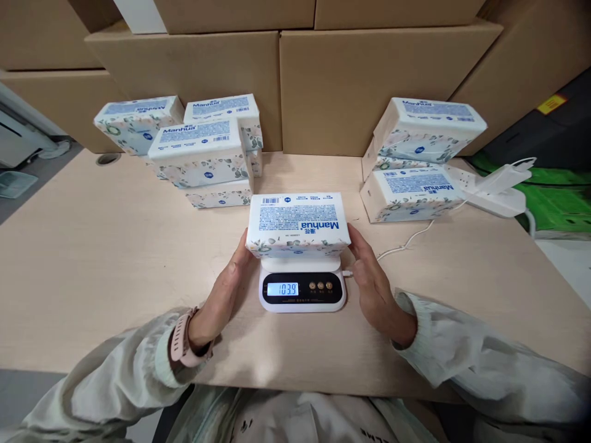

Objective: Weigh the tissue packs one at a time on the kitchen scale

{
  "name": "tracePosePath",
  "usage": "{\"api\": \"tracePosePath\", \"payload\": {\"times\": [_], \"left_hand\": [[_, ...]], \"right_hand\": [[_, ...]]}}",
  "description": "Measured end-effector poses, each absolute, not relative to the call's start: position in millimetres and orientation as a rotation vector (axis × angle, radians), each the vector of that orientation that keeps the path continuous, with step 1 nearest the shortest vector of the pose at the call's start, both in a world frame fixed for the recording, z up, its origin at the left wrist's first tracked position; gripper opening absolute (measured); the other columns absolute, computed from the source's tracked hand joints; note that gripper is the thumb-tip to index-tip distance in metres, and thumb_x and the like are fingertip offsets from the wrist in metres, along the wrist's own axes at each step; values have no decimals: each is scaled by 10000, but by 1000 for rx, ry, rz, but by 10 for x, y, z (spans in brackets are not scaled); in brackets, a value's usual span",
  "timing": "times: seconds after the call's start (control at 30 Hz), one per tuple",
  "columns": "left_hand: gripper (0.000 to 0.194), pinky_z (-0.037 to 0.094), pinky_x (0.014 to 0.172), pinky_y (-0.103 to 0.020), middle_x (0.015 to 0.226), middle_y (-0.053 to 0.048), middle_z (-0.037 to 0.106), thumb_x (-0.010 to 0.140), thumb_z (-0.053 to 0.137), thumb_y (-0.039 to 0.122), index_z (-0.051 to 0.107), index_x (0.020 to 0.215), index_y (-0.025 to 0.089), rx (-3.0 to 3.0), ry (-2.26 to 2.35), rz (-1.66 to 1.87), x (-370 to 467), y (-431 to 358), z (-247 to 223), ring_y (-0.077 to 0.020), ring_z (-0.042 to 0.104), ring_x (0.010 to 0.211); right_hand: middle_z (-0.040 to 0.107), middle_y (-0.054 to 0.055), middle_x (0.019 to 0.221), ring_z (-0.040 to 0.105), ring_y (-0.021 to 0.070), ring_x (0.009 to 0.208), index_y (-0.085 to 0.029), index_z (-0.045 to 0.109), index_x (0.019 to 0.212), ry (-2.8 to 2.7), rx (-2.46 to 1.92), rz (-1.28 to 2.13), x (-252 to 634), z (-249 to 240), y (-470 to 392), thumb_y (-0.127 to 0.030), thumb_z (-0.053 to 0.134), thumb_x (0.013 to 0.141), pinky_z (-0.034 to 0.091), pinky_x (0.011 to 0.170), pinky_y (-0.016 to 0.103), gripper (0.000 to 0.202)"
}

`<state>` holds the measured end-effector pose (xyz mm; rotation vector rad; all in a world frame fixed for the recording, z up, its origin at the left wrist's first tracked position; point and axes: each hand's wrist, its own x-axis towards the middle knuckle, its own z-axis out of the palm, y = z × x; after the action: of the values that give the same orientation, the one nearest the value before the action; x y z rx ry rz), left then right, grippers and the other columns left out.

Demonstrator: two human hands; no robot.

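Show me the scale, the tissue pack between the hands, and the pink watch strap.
Scale [303, 288]: head view, on its black front panel.
Tissue pack [298, 221]: head view, on its printed top.
Pink watch strap [179, 339]: head view, on its band.

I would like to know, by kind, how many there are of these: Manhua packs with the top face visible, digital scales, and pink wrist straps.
Manhua packs, top face visible: 6
Digital scale: 1
Pink wrist strap: 1
Total: 8
Packs lying underneath others are partly hidden and not counted.
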<state>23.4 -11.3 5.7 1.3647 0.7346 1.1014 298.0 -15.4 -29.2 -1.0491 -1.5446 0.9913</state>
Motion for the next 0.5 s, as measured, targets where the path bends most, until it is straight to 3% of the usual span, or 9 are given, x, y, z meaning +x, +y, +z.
{"api": "tracePosePath", "payload": {"times": [0.5], "left_hand": [[670,122,1454,-477,1849,33,216,1150,214,589,243,1772,341,1382,754,1100,237,-101,72,-298,177,1732]], "right_hand": [[346,-98,1815,299,244,1708,-466,305,1717,-1587,-1052,962,2987,-282,-166,-465,414,1149,230,1445,542,578]]}}
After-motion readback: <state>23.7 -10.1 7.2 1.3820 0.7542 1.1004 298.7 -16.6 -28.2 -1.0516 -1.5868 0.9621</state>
